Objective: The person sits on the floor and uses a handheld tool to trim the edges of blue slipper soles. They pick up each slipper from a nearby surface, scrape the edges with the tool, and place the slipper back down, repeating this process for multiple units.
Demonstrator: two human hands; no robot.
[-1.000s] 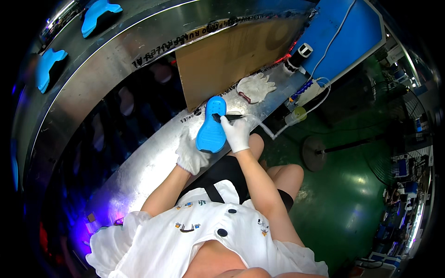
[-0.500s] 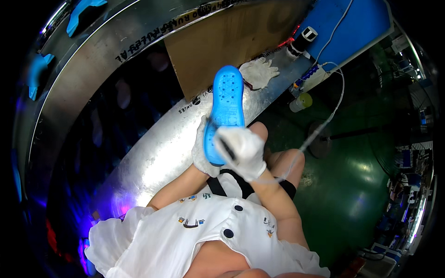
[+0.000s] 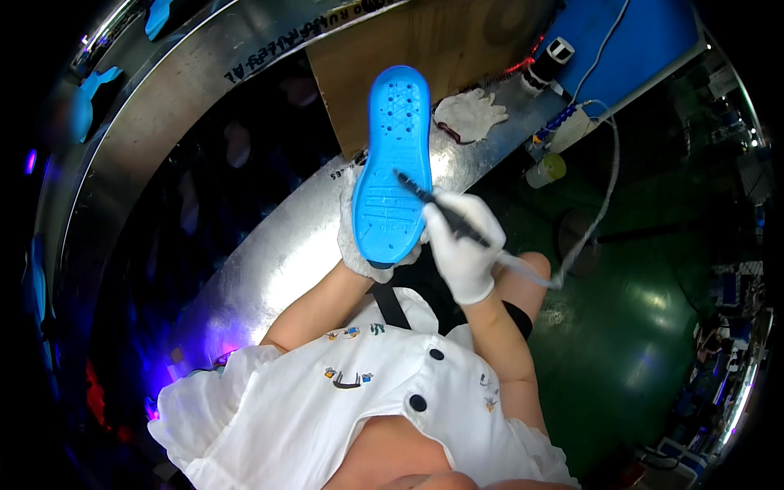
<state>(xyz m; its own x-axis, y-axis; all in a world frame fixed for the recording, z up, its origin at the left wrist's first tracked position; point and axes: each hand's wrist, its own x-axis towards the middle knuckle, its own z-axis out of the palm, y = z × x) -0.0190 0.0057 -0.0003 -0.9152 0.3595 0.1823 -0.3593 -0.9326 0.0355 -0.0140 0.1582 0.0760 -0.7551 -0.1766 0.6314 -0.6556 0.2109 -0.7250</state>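
Note:
A long blue shoe sole (image 3: 389,175) is held up in front of me, its dotted, embossed face showing. My left hand (image 3: 349,241), in a pale work glove, grips its near half from the left side and beneath; most of its fingers are behind the sole. In my white-gloved right hand (image 3: 464,257) is a slim black pen-shaped tool (image 3: 452,217). The tool's tip is over the middle of the sole; I cannot tell whether it touches. A translucent hose (image 3: 535,273) trails from the tool's rear end.
Behind the sole, a metal ledge (image 3: 269,237) carries a spare white glove (image 3: 471,114), a cardboard sheet (image 3: 351,90) and a black-and-white cylinder (image 3: 549,64). A yellow-capped container (image 3: 546,169) is at the right. More blue pieces (image 3: 95,86) appear at upper left.
The sole has moved slightly up in the picture, with more of its near half exposed. My right hand has shifted right, and the black tool now shows sharply over the sole.

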